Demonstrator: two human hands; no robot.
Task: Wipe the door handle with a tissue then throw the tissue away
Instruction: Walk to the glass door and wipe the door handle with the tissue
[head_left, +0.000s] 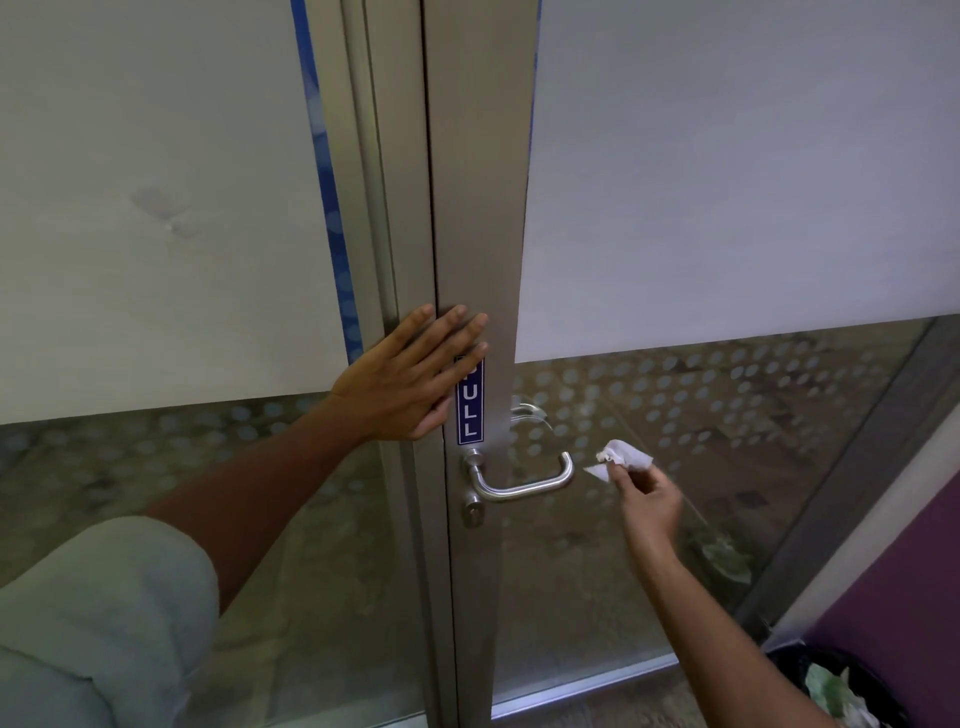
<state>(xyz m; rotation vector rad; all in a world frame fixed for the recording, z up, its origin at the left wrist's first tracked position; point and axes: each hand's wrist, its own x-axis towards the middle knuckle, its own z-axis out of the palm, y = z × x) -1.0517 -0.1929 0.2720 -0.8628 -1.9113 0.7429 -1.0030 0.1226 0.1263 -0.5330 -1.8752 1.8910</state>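
A curved steel door handle (524, 480) juts from the metal frame of a glass door, below a blue PULL sticker (469, 410). My left hand (410, 376) lies flat with fingers spread against the frame, just above and left of the handle, partly covering the sticker's top. My right hand (649, 501) pinches a crumpled white tissue (621, 457) a short way right of the handle's free end, not touching it.
A black bin (852, 686) with a dark liner and crumpled paper inside stands at the bottom right, beside a purple wall (904, 571). Frosted panels (727, 171) cover the upper glass. A keyhole cylinder (472, 512) sits under the handle.
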